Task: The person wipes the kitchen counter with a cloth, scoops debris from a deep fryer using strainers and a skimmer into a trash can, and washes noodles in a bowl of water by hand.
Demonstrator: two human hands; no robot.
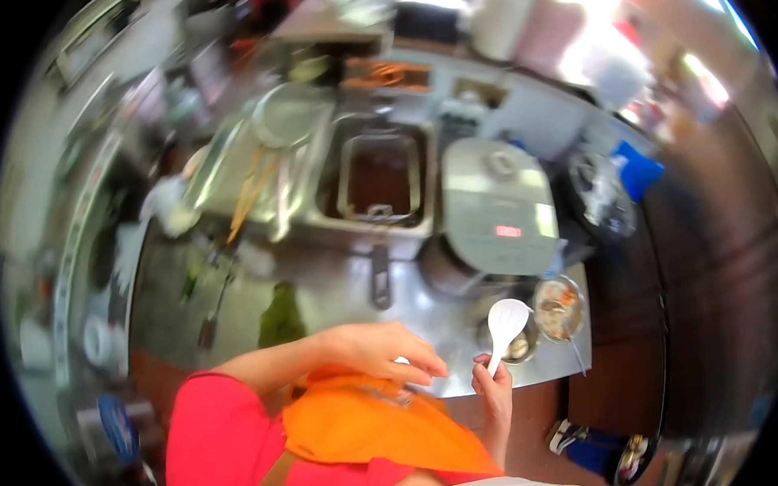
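My right hand (493, 384) is closed around the handle of a white rice paddle (506, 320), its broad head pointing up and away from me. Behind the paddle, a small metal bowl (532, 345) with pale pieces in it is partly hidden. Beside that stands another bowl (559, 308) with orange and whitish food and a utensil handle leaning out. In front of my orange apron, my left hand (385, 351) hovers with its fingers loosely stretched out and slightly bent. A small white spot shows by its fingers; I cannot make out what it is.
A large lidded cooker (500, 208) with a red display stands on the steel counter (339, 293). Left of it is a fryer basket (379, 178) with a dark handle. Tongs (252, 197), a green cloth-like item (281, 315) and a blue bag (638, 171) lie around.
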